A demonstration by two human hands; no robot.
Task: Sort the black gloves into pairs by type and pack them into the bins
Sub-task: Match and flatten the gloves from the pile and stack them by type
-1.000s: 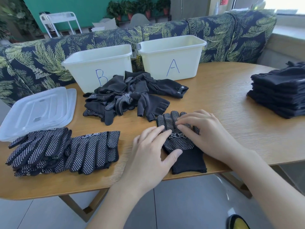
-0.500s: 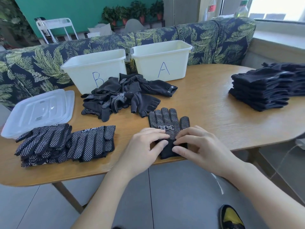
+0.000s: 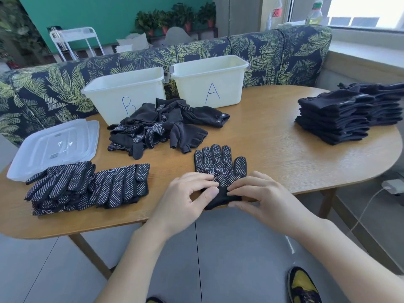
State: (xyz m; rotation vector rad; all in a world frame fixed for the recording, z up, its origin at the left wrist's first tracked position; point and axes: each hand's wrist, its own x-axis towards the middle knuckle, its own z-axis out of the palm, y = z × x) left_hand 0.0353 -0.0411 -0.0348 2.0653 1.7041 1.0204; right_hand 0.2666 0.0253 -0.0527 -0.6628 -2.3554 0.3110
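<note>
Since a second ago: we have slid both hands back from the dotted palm to the cuff, and the glove now lies flat.
Dotted glove (image 3: 219, 169): it lies palm-up near the table's (image 3: 273, 149) front edge, with its fingers pointing away toward the bins and its plain cuff nearest us — that is the long axis.
Left hand (image 3: 185, 202): our thumb and forefinger are curled onto the cuff's left side, in a light pinch.
Right hand (image 3: 260, 197): our fingertips pinch the cuff's right side.
Key relation: the cuff lies between our hands, about equally near each.
Next, as we judge: we lift by the cuff and carry it left to the dotted stack (image 3: 87, 186).
Bins: B (image 3: 124, 92) and A (image 3: 209, 77) stand beyond the mixed heap (image 3: 164, 127) — we cannot see what they contain.
Plain stack (image 3: 341, 114): far right.
</note>
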